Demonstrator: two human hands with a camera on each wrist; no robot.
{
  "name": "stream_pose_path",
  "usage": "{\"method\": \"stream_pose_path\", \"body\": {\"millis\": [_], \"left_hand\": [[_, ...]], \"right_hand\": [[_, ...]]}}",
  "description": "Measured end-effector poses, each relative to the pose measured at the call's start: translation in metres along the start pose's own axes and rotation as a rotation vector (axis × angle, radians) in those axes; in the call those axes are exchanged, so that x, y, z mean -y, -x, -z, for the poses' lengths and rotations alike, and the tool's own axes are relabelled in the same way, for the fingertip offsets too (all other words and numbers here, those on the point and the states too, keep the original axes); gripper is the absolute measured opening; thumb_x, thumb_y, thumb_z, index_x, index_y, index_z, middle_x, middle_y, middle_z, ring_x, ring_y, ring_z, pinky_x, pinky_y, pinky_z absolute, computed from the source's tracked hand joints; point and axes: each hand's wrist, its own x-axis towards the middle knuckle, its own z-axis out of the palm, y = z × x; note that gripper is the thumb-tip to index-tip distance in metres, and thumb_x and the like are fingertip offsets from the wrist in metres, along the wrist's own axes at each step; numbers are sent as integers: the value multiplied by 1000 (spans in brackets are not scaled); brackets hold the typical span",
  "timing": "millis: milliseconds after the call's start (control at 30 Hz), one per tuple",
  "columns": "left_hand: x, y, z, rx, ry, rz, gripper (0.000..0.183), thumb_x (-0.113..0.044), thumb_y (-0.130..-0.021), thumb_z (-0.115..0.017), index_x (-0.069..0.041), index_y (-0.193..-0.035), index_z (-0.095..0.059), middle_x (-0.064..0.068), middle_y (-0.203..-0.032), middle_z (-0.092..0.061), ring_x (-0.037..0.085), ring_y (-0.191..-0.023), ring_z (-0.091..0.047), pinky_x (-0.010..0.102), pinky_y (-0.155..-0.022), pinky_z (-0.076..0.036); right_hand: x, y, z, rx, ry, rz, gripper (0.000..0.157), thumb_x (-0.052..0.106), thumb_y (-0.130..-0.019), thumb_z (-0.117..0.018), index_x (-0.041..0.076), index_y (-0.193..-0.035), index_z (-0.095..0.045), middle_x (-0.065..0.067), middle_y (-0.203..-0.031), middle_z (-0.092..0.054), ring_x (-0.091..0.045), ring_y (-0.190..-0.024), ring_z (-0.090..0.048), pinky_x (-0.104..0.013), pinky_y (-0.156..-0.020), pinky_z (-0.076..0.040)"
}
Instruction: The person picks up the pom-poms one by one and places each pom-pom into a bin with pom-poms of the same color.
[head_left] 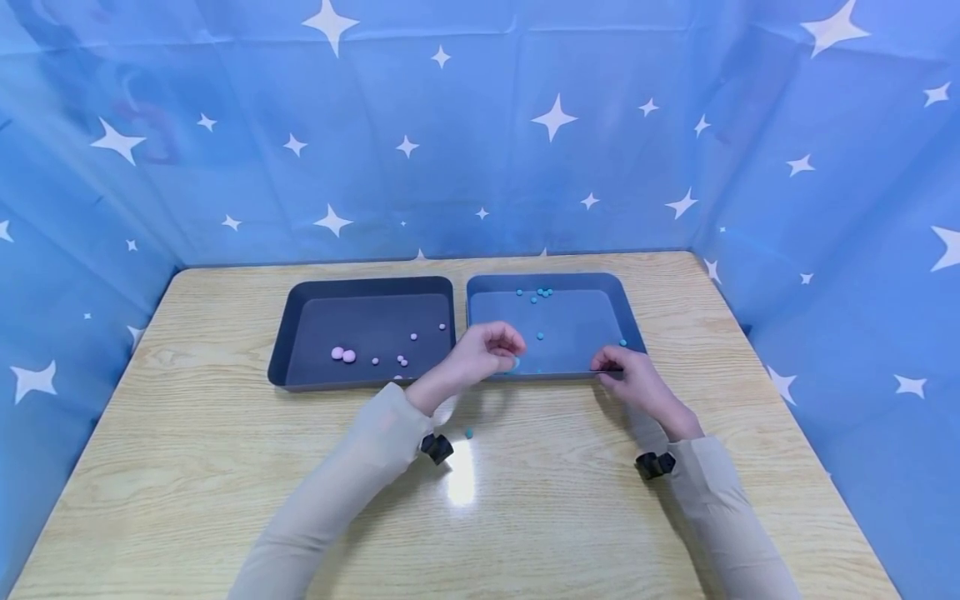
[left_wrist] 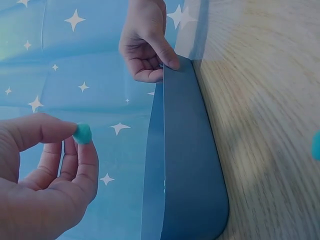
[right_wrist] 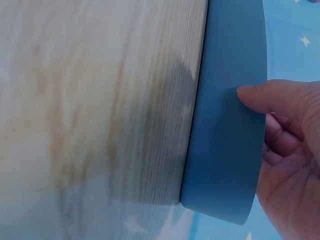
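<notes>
My left hand is over the front left part of a blue tray. Between its thumb and fingertips it pinches a small teal ball. At the front right of that tray, my right hand grips the near wall. Its thumb presses the outer face while the other fingers go inside, partly hidden by the wall. Several teal balls lie scattered in the blue tray, mostly toward the back. One more teal ball is on the table in front, near the left wrist.
A dark tray stands just left of the blue one, with several pink balls inside, two of them larger. Both trays are on a wooden table. Blue star-patterned cloth hangs behind the table and along both sides.
</notes>
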Motion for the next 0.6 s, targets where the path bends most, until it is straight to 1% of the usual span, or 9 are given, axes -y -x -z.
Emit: {"method": "stream_pose_path", "body": {"millis": [133, 233, 367, 500, 600], "left_hand": [[-1, -5, 0, -4, 24, 1, 19, 14, -84, -52, 8, -101, -58, 30, -108, -56, 43, -104, -52, 25, -77, -49], [-3, -10, 0, -22, 41, 1, 18, 13, -84, -52, 8, -100, -58, 28, -106, -58, 42, -103, -53, 26, -77, -49], [-7, -15, 0, -49, 48, -5, 18, 12, -83, -54, 6, -99, -60, 23, -103, -60, 39, -101, -55, 25, -76, -50], [-10, -21, 0, -62, 75, -15, 19, 13, -82, -54, 7, -99, -59, 26, -105, -60, 42, -103, -54, 25, -77, -50], [-10, -27, 0, -72, 116, -13, 20, 14, -82, -54, 9, -100, -59, 28, -106, -59, 45, -104, -52, 24, -77, -50]], "right_hand": [[1, -1, 0, -8, -4, 6, 24, -21, -72, -63, 1, -82, -60, -7, -80, -62, -23, -75, -61, -31, -65, -52], [2, 0, -1, -10, -5, 6, 24, -21, -72, -64, 1, -82, -60, -7, -80, -62, -23, -75, -61, -29, -66, -52], [1, 0, -1, -5, -6, 5, 25, -21, -72, -63, 1, -82, -60, -7, -80, -62, -23, -76, -61, -31, -66, -53], [0, 0, -1, -4, -7, 2, 25, -21, -72, -63, 1, -82, -60, -7, -80, -62, -24, -76, -62, -33, -66, -53], [0, 0, -1, -9, -2, 0, 24, -21, -72, -63, 1, -82, -60, -8, -80, -62, -24, -76, -62, -32, -66, -53]]}}
